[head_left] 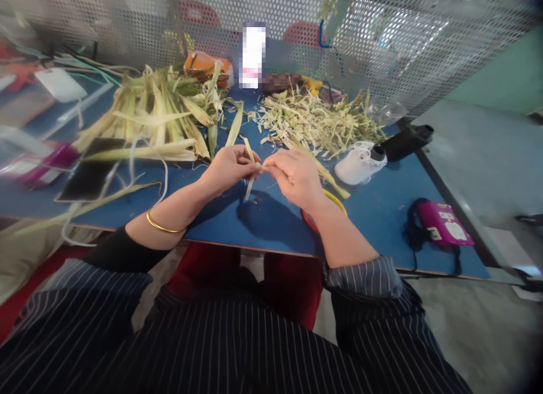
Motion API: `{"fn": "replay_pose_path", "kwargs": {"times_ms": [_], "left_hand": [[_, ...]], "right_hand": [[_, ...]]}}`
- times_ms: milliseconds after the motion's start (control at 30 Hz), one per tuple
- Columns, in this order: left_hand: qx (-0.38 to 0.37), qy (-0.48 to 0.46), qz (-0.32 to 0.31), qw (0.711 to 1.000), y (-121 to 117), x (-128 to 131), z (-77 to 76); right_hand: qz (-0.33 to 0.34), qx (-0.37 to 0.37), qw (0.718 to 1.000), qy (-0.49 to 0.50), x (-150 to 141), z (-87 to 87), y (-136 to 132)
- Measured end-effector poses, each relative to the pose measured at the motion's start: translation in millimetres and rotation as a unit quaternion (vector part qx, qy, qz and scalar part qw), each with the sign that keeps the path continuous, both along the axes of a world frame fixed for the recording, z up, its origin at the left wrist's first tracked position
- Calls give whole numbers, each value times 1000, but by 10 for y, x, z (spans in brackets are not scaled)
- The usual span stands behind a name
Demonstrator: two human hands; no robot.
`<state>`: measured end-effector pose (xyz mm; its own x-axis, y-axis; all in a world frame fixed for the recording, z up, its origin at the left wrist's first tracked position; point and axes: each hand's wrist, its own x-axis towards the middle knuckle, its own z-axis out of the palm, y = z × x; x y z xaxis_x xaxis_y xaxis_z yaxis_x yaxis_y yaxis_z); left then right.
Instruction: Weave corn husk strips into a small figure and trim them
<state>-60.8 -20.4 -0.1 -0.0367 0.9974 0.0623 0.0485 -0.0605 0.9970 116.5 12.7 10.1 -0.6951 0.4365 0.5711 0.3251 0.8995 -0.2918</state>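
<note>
Both my hands meet above the blue table [373, 213], pinching one narrow pale leaf strip [249, 185]. My left hand [229, 168] has its fingers closed on the strip's upper part, and a gold bangle sits on that wrist. My right hand [294, 176] pinches the same strip from the right, fingers curled. The strip hangs down between the hands toward the tabletop. A heap of long green-yellow leaves [156, 117] lies behind my left hand. A pile of shredded leaf scraps [314, 120] lies behind my right hand.
A white thread spool [360, 163] and a black cylinder [407, 141] lie at the right. A magenta device with a black cord [443, 224] sits near the front right corner. A dark phone [91, 173] rests at the left. Perforated metal mesh [382, 43] backs the table.
</note>
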Motion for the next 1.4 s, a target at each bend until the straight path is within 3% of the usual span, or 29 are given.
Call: {"fn": "replay_pose_path", "kwargs": {"times_ms": [200, 367, 500, 633, 733, 833, 933, 1067, 1167, 1233, 1400], "left_hand": [[-51, 15, -127, 990, -59, 22, 50], [-34, 14, -227, 973, -113, 29, 105], [11, -10, -185, 983, -122, 26, 145], [83, 10, -47, 995, -79, 4, 125], [107, 21, 50, 993, -23, -30, 75], [100, 54, 83, 990, 23, -69, 12], [84, 82, 60, 991, 33, -91, -38], [68, 146, -21, 987, -4, -77, -45], [55, 163, -111, 979, -45, -51, -3], [38, 136, -163, 976, -72, -35, 44], [7, 52, -184, 982, -134, -7, 178]], "right_hand": [[-26, -42, 999, 14, 84, 133, 59], [-15, -173, 985, 15, 102, 126, 136], [-32, -255, 966, 31, 90, 30, 213], [-45, -275, 960, 30, 61, -88, 241], [-39, -210, 977, 14, 28, -129, 197], [-37, -56, 998, -19, -1, -113, 122], [-65, 58, 995, -43, -5, -60, 68], [-96, 75, 992, -44, 29, -5, 78], [-76, 9, 996, -44, 52, -1, 125], [-46, -84, 994, -44, 59, -3, 154], [12, -346, 938, -1, 74, 59, 156]]}}
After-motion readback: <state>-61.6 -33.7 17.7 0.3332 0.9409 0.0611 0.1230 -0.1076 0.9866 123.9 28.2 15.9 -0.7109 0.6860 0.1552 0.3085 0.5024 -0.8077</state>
